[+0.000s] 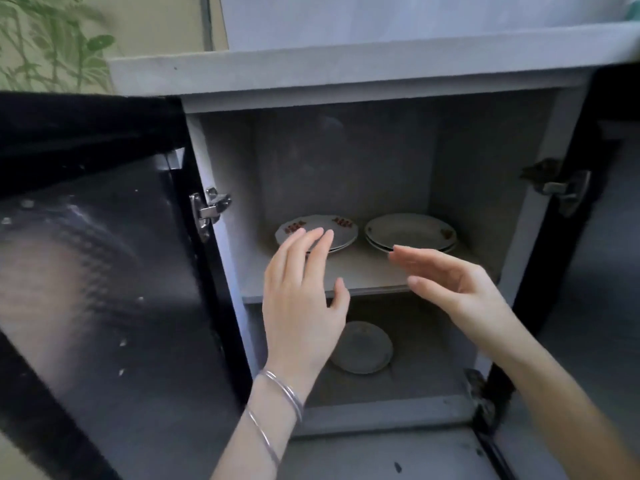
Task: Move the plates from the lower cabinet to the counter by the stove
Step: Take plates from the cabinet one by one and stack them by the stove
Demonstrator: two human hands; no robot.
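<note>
Two silver bangles [277,400] ring the nearest wrist, which belongs to the left hand [301,299]. That hand is raised back-up with its fingers straight and slightly fanned, so its grip is spread and holds nothing. The right hand [450,282] is at about the same depth, turned edge-on with the palm facing inward. Its fingers are straight and its thumb stands apart, so that grip is spread and empty too.

Below and behind the left hand, a lone plate [367,348] lies flat on the floor of the open lower cabinet [485,168], partly hidden by the hand. The black left door [104,271] is swung wide.

Further in, on the shelf [367,275], two low stacks sit side by side near the back wall, apart from each other. The red-patterned stack [343,230] lies straight ahead of the left grip. The left fingertips overlap its near rim in this view, but I cannot tell whether they touch it. The plain stack [410,230] lies straight ahead of the right grip, whose fingertips are just in front of its near rim.

Each hand is therefore nearer its own stack. The plates are round and lie flat, so I judge the way in is forward and slightly down to the near rim, with fingers going under the bottom plate.

Farthest up, the pale edge of the tabletop [346,64] runs above the cabinet, and nothing can be seen on it from here.
</note>
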